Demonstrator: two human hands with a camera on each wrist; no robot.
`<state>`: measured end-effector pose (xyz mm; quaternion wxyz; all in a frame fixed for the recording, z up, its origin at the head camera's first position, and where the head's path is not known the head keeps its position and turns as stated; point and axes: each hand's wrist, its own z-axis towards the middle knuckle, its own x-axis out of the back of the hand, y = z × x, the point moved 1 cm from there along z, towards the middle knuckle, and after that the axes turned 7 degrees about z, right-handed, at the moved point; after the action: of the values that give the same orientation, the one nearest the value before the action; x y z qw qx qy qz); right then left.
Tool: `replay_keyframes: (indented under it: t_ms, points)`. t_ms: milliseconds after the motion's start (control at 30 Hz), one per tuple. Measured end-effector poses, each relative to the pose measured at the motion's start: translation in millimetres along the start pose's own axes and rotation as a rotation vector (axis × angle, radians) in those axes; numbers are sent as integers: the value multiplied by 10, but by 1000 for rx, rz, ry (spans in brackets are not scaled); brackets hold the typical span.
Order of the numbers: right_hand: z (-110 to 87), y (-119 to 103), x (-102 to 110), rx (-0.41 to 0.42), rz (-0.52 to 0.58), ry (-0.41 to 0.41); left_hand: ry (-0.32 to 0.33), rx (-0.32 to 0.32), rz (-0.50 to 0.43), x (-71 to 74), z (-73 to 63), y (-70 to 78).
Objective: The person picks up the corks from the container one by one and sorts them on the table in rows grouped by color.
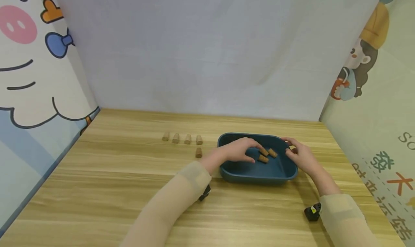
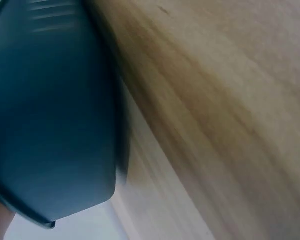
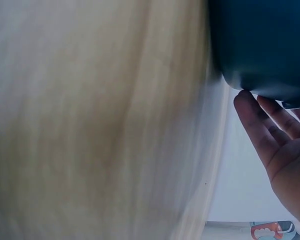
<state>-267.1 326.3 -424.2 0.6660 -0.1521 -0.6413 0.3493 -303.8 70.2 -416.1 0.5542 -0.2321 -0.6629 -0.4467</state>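
A dark blue plastic basin [image 1: 256, 179] stands on the wooden table, with a few corks [image 1: 263, 159] lying on its floor. Over the basin's left side reaches my left hand [image 1: 240, 150], thumb and fingers spread apart. Its fingertips are at one cork in the basin; whether they touch it I cannot tell. My right hand [image 1: 303, 157] holds the basin's right end by the rim, thumb on the inner side. Its fingers [image 3: 257, 130] lie along the outer wall in the right wrist view. In the left wrist view the basin's wall hides most of the left hand.
Left of the basin, several tapered corks [image 1: 188, 139] stand in a row on the wooden table [image 1: 107, 189], with a single cork [image 1: 199, 153] in front of the row's right end. A pale cloth backdrop [image 1: 207, 59] closes off the back; printed cloths flank both sides.
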Motion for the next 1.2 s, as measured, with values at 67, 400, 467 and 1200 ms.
replay_keyframes:
  t_ms: [67, 400, 467, 1200]
  points:
    - [0, 1, 0, 0, -5, 0, -6, -1, -3, -26, 18, 1]
    - [17, -21, -16, -7, 8, 7, -73, 34, 100, -136, 49, 10]
    - [15, -22, -16, -7, 13, 6, -81, 27, 114, -133, 48, 18]
    - [-7, -10, -18, -21, 31, -9, -42, -5, 121, -150, 41, 7]
